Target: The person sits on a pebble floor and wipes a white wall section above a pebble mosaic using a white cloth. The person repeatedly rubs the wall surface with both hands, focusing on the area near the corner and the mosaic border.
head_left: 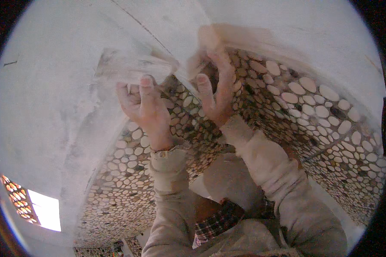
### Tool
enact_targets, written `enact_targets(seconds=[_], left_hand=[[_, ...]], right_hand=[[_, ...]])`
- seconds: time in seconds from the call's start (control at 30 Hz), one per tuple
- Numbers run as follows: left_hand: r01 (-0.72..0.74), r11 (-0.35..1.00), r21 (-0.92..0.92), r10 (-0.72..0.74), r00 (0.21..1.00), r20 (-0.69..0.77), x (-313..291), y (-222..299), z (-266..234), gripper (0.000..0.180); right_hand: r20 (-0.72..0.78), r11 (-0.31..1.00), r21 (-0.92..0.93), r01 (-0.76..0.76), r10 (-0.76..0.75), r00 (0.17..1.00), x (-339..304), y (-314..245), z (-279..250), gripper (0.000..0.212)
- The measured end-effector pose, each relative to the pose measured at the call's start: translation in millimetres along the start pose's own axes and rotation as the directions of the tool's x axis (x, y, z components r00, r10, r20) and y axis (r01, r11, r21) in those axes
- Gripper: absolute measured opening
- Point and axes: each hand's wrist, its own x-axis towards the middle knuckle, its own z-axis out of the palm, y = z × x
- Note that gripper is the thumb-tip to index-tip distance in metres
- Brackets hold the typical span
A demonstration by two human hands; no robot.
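My left hand (146, 105) has its fingers curled and its thumb up, closed on a pale, flat, roughly rectangular piece (128, 66). This piece lies close against the white wall, smeared by motion, and its exact kind cannot be told. Right of it, my right hand (218, 94) is raised near the corner where two wall faces meet. Its fingers curve round something dark and tan that I cannot make out, with the thumb apart from the forefinger. A blurred tan streak (257, 36) runs rightward from its fingertips along the wall.
White plastered wall (64, 85) spreads on the left and above, with a thin dark line (146, 28). Pebble-covered surfaces (317, 98) meet it below and on the right. A bright opening (45, 210) shows at the lower left. A pale rounded shape (231, 180) sits between my forearms.
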Motion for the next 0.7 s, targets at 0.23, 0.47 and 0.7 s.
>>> enact_targets(seconds=[0.23,0.47,0.7], left_hand=[[0.448,0.89,-0.08,-0.374,0.821,0.432,-7.4,27.5,10.1,0.05],[0.493,0.806,0.329,-0.592,0.688,0.42,-6.9,33.3,29.1,0.049],[0.262,0.798,0.543,-0.531,0.731,0.428,-13.0,28.8,35.4,0.037]], right_hand=[[0.574,0.408,0.631,-0.66,0.326,0.751,69.0,-58.4,-43.9,0.041],[0.562,0.757,0.342,-0.557,0.311,0.767,67.2,-43.9,-50.4,0.033],[0.598,0.238,0.618,-0.749,0.477,0.645,69.4,-39.7,-44.8,0.025]])
